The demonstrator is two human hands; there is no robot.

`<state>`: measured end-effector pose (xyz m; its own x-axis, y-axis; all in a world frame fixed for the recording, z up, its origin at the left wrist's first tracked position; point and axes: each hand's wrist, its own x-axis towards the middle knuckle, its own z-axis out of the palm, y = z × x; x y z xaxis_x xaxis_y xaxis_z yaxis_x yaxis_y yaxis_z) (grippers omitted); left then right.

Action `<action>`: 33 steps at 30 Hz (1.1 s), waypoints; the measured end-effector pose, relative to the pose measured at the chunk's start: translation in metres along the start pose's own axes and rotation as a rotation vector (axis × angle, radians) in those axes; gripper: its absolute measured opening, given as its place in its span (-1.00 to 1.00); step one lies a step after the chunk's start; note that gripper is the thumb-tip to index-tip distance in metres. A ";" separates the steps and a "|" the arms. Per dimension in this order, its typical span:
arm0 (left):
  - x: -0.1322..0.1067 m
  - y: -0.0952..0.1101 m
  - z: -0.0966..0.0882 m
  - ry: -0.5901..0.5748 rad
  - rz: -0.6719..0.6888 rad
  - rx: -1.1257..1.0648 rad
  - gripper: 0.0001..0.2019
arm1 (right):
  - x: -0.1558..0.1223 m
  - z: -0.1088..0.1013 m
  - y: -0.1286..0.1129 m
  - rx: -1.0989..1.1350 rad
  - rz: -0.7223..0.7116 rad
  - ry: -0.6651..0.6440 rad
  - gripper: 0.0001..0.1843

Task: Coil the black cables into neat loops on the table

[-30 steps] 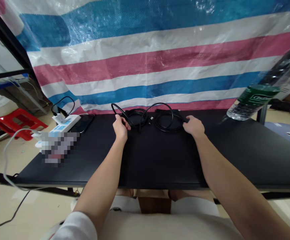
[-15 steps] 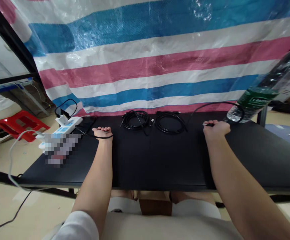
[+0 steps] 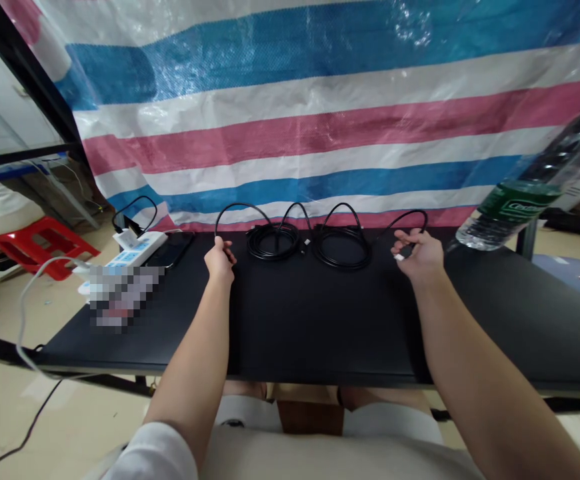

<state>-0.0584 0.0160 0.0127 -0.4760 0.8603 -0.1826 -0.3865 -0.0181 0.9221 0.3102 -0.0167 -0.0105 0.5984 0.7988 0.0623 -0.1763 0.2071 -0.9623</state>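
Note:
Two coils of black cable lie at the back of the black table [image 3: 320,320]: a left coil [image 3: 273,240] and a right coil [image 3: 343,247]. My left hand [image 3: 220,260] is closed on the free end of the left coil's cable, which arches up from it. My right hand [image 3: 417,253] pinches the plug end of the right coil's cable, with a loop rising above the fingers. Both hands hover just over the table, to either side of the coils.
A white power strip [image 3: 133,247] and a dark phone [image 3: 173,248] sit at the table's left rear. A clear plastic bottle [image 3: 530,193] with a green label stands at the right. A striped tarp [image 3: 320,113] hangs behind. A red stool [image 3: 40,245] stands on the floor at the left.
Both hands, which had pulled the cable ends wide apart, have come back inward toward the coils, so the cables now arch up in loops.

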 end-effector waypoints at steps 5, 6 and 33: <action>-0.009 -0.001 0.005 -0.055 0.126 0.096 -0.85 | -0.020 0.023 -0.010 -0.082 -0.007 0.019 -0.68; -0.010 -0.002 0.006 -0.071 0.147 0.105 -0.88 | -0.023 0.027 -0.010 -0.131 -0.046 0.019 -0.68; -0.020 -0.017 0.013 -0.464 0.502 0.198 -0.73 | -0.048 0.059 0.022 -0.631 -0.735 0.005 -0.35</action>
<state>-0.0320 0.0060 0.0046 -0.1559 0.9016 0.4036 -0.0368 -0.4136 0.9097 0.2312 -0.0172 -0.0193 0.3957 0.5881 0.7054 0.6942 0.3113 -0.6490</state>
